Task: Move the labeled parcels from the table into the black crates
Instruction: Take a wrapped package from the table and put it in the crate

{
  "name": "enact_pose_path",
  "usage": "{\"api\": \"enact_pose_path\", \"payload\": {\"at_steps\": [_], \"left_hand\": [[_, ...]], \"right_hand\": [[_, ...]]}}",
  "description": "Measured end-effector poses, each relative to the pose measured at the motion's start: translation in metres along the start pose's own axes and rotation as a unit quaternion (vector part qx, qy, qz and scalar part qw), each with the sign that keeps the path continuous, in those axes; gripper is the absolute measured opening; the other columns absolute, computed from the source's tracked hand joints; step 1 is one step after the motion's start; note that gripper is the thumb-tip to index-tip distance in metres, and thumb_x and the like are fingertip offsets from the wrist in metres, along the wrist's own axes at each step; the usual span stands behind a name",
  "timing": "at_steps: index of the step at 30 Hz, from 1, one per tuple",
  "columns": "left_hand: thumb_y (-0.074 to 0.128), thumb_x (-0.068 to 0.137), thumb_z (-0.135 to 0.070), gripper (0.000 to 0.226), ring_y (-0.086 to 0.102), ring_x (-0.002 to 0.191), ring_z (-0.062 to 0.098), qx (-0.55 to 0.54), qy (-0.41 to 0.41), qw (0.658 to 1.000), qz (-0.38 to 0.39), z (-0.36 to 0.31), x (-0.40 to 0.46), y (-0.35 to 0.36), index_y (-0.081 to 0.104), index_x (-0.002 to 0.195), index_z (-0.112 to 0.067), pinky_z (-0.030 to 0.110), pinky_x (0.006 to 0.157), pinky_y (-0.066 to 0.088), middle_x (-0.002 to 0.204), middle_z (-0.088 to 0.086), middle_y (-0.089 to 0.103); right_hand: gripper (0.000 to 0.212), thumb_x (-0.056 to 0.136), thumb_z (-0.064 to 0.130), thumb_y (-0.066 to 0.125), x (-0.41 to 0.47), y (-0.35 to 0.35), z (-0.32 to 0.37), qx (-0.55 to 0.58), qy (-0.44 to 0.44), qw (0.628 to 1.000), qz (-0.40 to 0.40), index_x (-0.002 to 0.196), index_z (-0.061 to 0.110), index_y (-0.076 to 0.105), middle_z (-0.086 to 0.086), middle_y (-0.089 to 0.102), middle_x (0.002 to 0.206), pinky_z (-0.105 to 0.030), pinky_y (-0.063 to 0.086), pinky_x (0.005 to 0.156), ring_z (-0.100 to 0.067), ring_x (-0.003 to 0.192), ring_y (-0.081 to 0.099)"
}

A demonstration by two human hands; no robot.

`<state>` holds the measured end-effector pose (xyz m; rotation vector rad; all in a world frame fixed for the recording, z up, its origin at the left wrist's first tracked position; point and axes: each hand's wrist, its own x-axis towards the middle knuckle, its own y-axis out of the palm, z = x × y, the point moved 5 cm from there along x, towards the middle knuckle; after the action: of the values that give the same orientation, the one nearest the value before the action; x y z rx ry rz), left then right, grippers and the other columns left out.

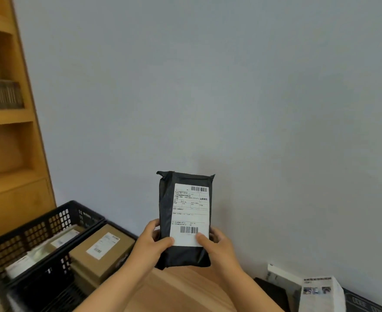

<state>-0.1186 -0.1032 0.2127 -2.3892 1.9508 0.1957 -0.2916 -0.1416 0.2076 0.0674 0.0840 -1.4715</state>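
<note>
left hand (pixel 150 243) and right hand (pixel 217 245) grip the upright black parcel (pixel 184 255).

Both hands up, left hand (pixel 150 243) and right hand (pixel 217 245) gripping a black labeled parcel (pixel 185 219) upright, wooden table (pixel 181 289) below, black crates (pixel 50 248) at eight o'clock, boxes inside
</note>
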Motion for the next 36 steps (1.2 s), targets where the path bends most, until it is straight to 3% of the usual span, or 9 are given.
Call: {"api": "enact_pose_path", "payload": {"at_steps": [2, 7, 11, 16, 19, 24, 27, 32, 36], "left_hand": [[0.061, 0.086, -0.002, 0.044, 0.066, 0.097, 0.021, -0.002, 0.006, 1.000, -0.007, -0.002, -0.005, -0.023, 0.048, 0.120, -0.027, 0.039, 0.078, 0.058, 0.108, 0.000, 0.067], [0.061, 0.085, -0.001, 0.043, 0.064, 0.098, 0.017, 0.007, 0.016, 1.000, -0.026, -0.005, -0.017, -0.097, 0.052, 0.117, -0.028, 0.037, 0.082, 0.057, 0.107, -0.003, 0.066], [0.060, 0.086, 0.001, 0.040, 0.059, 0.088, 0.003, 0.002, 0.040, 0.997, -0.060, -0.006, -0.032, -0.179, 0.052, 0.102, -0.034, 0.016, 0.062, 0.051, 0.097, -0.013, 0.061], [0.063, 0.085, -0.003, 0.044, 0.059, 0.099, 0.006, 0.012, 0.032, 0.995, -0.091, 0.008, -0.050, -0.306, 0.051, 0.117, -0.032, 0.019, 0.073, 0.051, 0.113, -0.006, 0.060], [0.060, 0.088, -0.001, 0.043, 0.056, 0.088, -0.003, 0.012, 0.034, 0.994, -0.104, 0.016, -0.064, -0.380, 0.050, 0.115, -0.032, 0.012, 0.062, 0.049, 0.100, -0.014, 0.060], [0.068, 0.084, -0.008, 0.049, 0.055, 0.114, 0.017, 0.052, 0.001, 0.989, -0.139, 0.027, -0.077, -0.488, 0.050, 0.117, -0.039, 0.039, 0.094, 0.050, 0.117, -0.007, 0.059], [0.072, 0.081, -0.010, 0.048, 0.051, 0.119, 0.018, 0.063, 0.005, 0.986, -0.153, 0.034, -0.075, -0.531, 0.052, 0.114, -0.037, 0.041, 0.100, 0.045, 0.122, -0.005, 0.058], [0.067, 0.083, -0.004, 0.047, 0.056, 0.100, 0.011, 0.062, -0.009, 0.985, -0.162, 0.047, -0.058, -0.571, 0.052, 0.122, -0.024, 0.021, 0.072, 0.048, 0.116, -0.004, 0.058], [0.067, 0.082, -0.002, 0.047, 0.055, 0.105, 0.014, 0.088, -0.029, 0.982, -0.162, 0.058, -0.036, -0.600, 0.050, 0.120, -0.024, 0.021, 0.075, 0.046, 0.118, -0.005, 0.056]], "right_hand": [[0.018, 0.090, 0.014, 0.064, -0.004, 0.024, -0.002, 0.008, 0.007, 1.000, 0.006, 0.103, 0.027, 0.059, 0.001, 0.068, 0.110, -0.032, 0.058, 0.079, -0.017, 0.100, 0.065], [0.018, 0.091, 0.009, 0.062, -0.023, 0.099, -0.002, 0.031, 0.023, 0.999, 0.028, 0.106, 0.018, 0.059, 0.001, 0.069, 0.104, -0.017, 0.053, 0.057, -0.014, 0.094, 0.065], [0.015, 0.090, 0.007, 0.062, -0.037, 0.179, -0.008, 0.033, 0.024, 0.998, 0.050, 0.101, 0.017, 0.061, 0.001, 0.070, 0.102, -0.017, 0.053, 0.059, -0.013, 0.092, 0.067], [0.015, 0.088, 0.003, 0.063, -0.057, 0.305, -0.031, 0.041, 0.042, 0.996, 0.072, 0.095, 0.016, 0.061, 0.000, 0.069, 0.098, -0.016, 0.053, 0.061, -0.014, 0.089, 0.066], [0.017, 0.087, 0.003, 0.065, -0.071, 0.382, -0.048, 0.056, 0.063, 0.992, 0.093, 0.101, 0.014, 0.063, -0.002, 0.071, 0.099, -0.023, 0.055, 0.070, -0.018, 0.092, 0.068], [0.015, 0.087, 0.006, 0.066, -0.084, 0.483, -0.066, 0.070, 0.086, 0.986, 0.124, 0.100, 0.013, 0.063, -0.008, 0.071, 0.104, -0.036, 0.054, 0.085, -0.024, 0.098, 0.066], [0.015, 0.087, 0.007, 0.067, -0.084, 0.522, -0.073, 0.062, 0.098, 0.984, 0.133, 0.098, 0.016, 0.063, -0.005, 0.070, 0.104, -0.042, 0.052, 0.093, -0.024, 0.101, 0.065], [0.020, 0.088, 0.010, 0.067, -0.068, 0.568, -0.087, 0.043, 0.120, 0.982, 0.141, 0.105, 0.013, 0.059, -0.005, 0.068, 0.107, -0.037, 0.054, 0.088, -0.023, 0.101, 0.064], [0.021, 0.089, 0.012, 0.066, -0.043, 0.600, -0.104, 0.015, 0.145, 0.978, 0.151, 0.109, 0.011, 0.059, -0.008, 0.069, 0.107, -0.036, 0.056, 0.078, -0.024, 0.095, 0.067]]}}
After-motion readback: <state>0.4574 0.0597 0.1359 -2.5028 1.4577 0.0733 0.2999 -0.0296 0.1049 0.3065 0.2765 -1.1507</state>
